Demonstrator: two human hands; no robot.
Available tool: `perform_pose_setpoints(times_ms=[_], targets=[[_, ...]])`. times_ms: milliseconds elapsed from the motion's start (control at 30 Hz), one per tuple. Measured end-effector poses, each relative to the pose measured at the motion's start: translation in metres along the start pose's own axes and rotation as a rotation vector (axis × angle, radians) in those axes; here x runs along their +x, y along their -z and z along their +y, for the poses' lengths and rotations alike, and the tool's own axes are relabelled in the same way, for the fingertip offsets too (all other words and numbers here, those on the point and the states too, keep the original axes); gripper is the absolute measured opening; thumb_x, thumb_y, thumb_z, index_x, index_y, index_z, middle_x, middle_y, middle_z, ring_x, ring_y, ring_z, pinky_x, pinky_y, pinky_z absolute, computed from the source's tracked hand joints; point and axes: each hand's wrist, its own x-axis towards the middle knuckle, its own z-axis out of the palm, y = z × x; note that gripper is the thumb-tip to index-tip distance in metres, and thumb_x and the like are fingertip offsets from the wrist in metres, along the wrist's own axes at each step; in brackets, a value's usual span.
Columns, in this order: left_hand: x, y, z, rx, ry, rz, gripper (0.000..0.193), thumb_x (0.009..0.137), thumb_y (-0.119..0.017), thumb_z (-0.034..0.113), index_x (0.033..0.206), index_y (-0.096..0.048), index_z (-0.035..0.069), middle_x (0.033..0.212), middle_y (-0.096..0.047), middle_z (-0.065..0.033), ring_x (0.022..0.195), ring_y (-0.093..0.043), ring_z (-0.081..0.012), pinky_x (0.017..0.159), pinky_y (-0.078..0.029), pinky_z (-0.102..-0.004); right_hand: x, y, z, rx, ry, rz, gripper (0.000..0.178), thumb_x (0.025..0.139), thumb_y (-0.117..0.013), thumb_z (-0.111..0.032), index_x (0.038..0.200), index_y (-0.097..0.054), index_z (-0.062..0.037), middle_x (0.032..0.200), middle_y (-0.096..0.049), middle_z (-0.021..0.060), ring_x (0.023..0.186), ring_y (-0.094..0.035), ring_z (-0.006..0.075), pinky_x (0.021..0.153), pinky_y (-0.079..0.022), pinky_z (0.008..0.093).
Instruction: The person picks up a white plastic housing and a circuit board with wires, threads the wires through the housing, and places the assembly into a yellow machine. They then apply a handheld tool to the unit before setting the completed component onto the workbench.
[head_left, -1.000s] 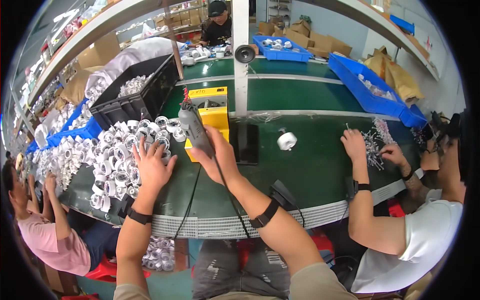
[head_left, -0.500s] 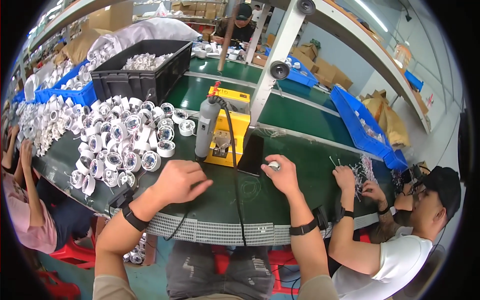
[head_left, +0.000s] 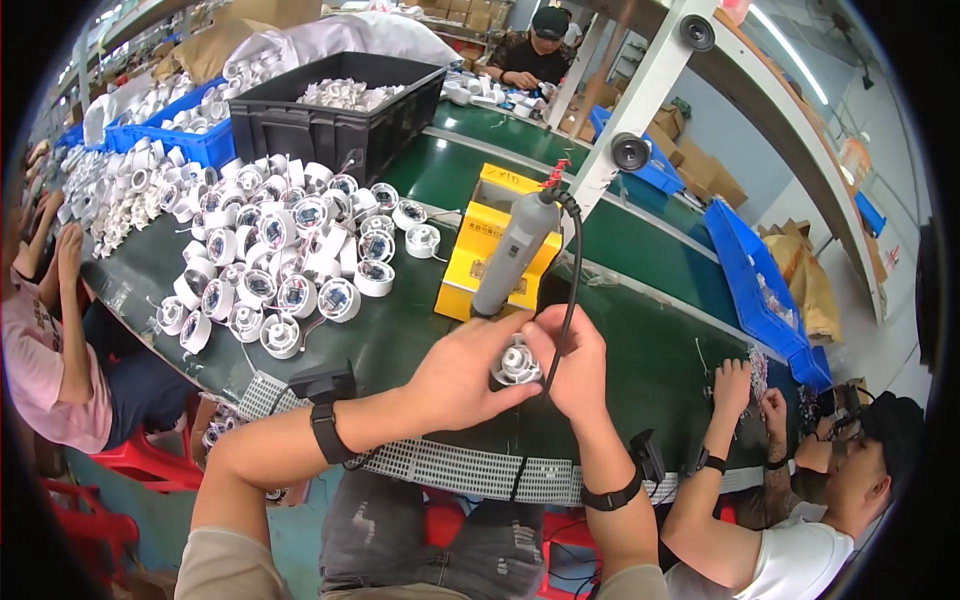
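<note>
Head view: the left hand point(head_left: 450, 375) curls round a white round plastic fitting point(head_left: 517, 368), its thumb along the lower edge; the right hand point(head_left: 578, 370) closes its bent fingers on the fitting's upper right side. Both sets of fingers are nearly closed, though the exact contact under the right fingertips is hidden. The fitting lies between the two hands, above the near part of the green table point(head_left: 385, 350).

Just beyond the fingers, a grey electric screwdriver point(head_left: 515, 250) slants in front of a yellow box-shaped machine point(head_left: 470, 265); its lower end is covered by the left hand, so its support cannot be judged. Its black cable point(head_left: 578, 270) drops across the right hand and ends close to the fitting. The likeliest mishap is a snag: a lift or turn of the right wrist could drag the cable, swinging the tool or pulling the fitting askew. A small, smooth rim held only by fingertips could also slip and roll toward the perforated edge strip point(head_left: 440, 462). To the left, the heaped white housings point(head_left: 278, 228) trail thin wires, which a sweeping left forearm could catch, toppling the outermost pieces.
</note>
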Motion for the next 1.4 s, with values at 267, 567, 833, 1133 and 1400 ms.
perform_pose_setpoints(times_ms=[267,567,833,1133,1400], targets=[[-0.012,0.003,-0.02,-0.961,0.355,0.013,0.04,0.093,-0.055,0.013,0.129,-0.044,0.003,0.114,-0.054,-0.005,0.105,-0.052,-0.0134,0.089,-0.044,-0.0298,-0.013,0.009,0.01,0.153,0.193,-0.354,0.071,0.063,-0.087,-0.009,0.118,-0.043,-0.0012,0.113,-0.052,0.0117,0.105,-0.055,0.0235,0.092,-0.048,0.0372],[-0.01,0.004,-0.027,-1.065,0.318,0.08,0.041,0.094,-0.052,0.011,0.133,-0.043,0.004,0.112,-0.057,-0.006,0.104,-0.053,-0.0127,0.091,-0.043,-0.0292,-0.02,0.003,0.006,0.094,0.237,-0.08,0.018,0.075,-0.07,0.01,0.081,-0.055,0.0022,0.077,-0.063,0.0112,0.061,-0.062,0.0158,0.054,-0.051,0.0265],[-0.014,0.0,-0.022,-1.193,0.149,-0.15,0.044,0.096,-0.048,0.013,0.137,-0.037,0.001,0.133,-0.046,-0.0131,0.117,-0.049,-0.0193,0.099,-0.04,-0.037,-0.029,0.002,-0.005,0.667,-0.061,-0.196,0.018,0.078,-0.065,0.012,0.095,-0.061,0.0059,0.086,-0.065,0.0144,0.062,-0.066,0.019,0.053,-0.055,0.0265],[-0.012,-0.004,-0.019,-1.33,0.105,-0.114,0.037,0.097,-0.041,0.01,0.133,-0.034,0.003,0.14,-0.037,-0.0164,0.126,-0.042,-0.0226,0.105,-0.034,-0.0386,-0.023,-0.002,-0.003,0.151,0.239,-0.14,0.02,0.071,-0.075,0.007,0.09,-0.069,0.0035,0.082,-0.063,0.0094,0.069,-0.063,0.0166,0.058,-0.051,0.0251],[-0.014,0.0,-0.013,-1.271,0.129,-0.166,0.062,0.099,-0.04,0.024,0.149,-0.01,0.004,0.145,-0.031,-0.0171,0.133,-0.035,-0.026,0.11,-0.027,-0.0396,-0.023,-0.014,-0.002,0.04,0.314,0.027,0.037,0.068,-0.081,-0.002,0.1,-0.063,0.001,0.09,-0.062,0.0046,0.086,-0.061,0.0153,0.07,-0.047,0.0251]])
